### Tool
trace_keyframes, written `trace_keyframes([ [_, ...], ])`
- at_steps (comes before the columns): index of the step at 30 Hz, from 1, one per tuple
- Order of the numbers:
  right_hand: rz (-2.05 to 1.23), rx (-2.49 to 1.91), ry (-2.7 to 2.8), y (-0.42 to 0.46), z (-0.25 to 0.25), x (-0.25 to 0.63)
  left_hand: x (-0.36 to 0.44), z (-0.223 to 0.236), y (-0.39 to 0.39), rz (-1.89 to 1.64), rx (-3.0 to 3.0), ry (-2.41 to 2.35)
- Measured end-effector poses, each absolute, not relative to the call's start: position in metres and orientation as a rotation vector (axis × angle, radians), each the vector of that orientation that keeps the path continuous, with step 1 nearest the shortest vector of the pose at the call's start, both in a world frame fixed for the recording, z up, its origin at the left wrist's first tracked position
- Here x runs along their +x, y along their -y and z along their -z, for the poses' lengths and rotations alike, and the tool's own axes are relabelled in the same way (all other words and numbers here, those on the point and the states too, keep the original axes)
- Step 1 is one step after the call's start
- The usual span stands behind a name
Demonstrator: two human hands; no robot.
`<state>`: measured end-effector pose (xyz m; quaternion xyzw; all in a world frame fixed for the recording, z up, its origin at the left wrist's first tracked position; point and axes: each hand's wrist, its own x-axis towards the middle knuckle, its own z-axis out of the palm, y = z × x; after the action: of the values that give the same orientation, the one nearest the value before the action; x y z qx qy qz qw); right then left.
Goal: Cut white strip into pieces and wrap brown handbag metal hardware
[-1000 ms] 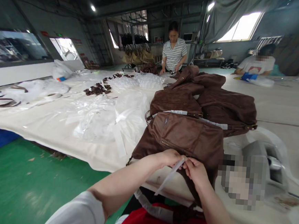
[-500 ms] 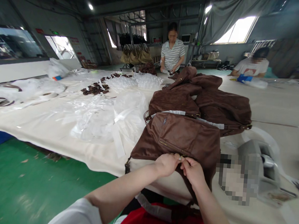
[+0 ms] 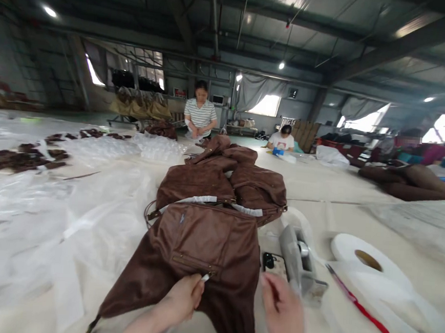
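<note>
A brown leather-like bag [image 3: 205,232] lies on the table in front of me, its front zipper [image 3: 192,261] running across the lower panel. My left hand [image 3: 183,299] pinches the zipper pull [image 3: 206,277], which has white wrapping on it, at the zipper's right end. To the right of the bag, my right hand [image 3: 284,312] is apart from it, slightly blurred, with fingers loosely bent and nothing visible in them. Just beyond that hand are a phone [image 3: 275,264] and a grey tape dispenser [image 3: 296,252].
More brown bags [image 3: 198,180] are piled behind. Clear plastic bags [image 3: 21,222] cover the left side. On the right lie a white tape roll [image 3: 347,245] and a red-handled tool [image 3: 372,317]. A person in a striped shirt [image 3: 200,114] stands across the table.
My right hand has left the zipper pull and moved right toward the tape dispenser. My left hand stays at the pull. The view has turned right and tilted up.
</note>
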<state>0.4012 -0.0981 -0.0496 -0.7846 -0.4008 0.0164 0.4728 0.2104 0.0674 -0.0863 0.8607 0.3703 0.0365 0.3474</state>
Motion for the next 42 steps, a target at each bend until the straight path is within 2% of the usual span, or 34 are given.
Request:
trace_keyframes([
  [2,0.283,-2.159,0.753,0.133,0.039,0.447,0.211,0.099,-0.077,-0.174,2.16,-0.925],
  [4,0.383,-2.376,0.629,0.16,0.037,0.493,0.213,0.108,-0.083,-0.2,2.121,-0.885],
  [9,-0.168,-2.19,0.71,0.169,0.054,0.556,0.215,0.115,-0.084,-0.236,1.975,-0.86],
  [11,-0.268,-2.084,0.651,0.162,0.057,0.559,0.214,0.114,-0.083,-0.261,1.956,-0.869],
  [18,-0.167,-1.937,0.517,0.181,0.063,0.535,0.212,0.109,-0.08,-0.236,1.96,-0.872],
  [25,-0.426,-1.692,0.342,0.189,0.095,0.512,0.215,0.099,-0.074,-0.049,1.625,-0.966],
  [33,-0.294,-2.082,0.318,0.204,0.099,0.515,0.216,0.097,-0.064,-0.164,1.651,-0.99],
  [36,-0.423,-1.906,0.503,0.163,0.08,0.463,0.213,0.094,-0.061,-0.178,1.685,-0.967],
  [42,-0.997,-1.432,0.776,0.05,0.071,0.35,0.207,0.077,-0.056,-0.176,1.813,-0.908],
])
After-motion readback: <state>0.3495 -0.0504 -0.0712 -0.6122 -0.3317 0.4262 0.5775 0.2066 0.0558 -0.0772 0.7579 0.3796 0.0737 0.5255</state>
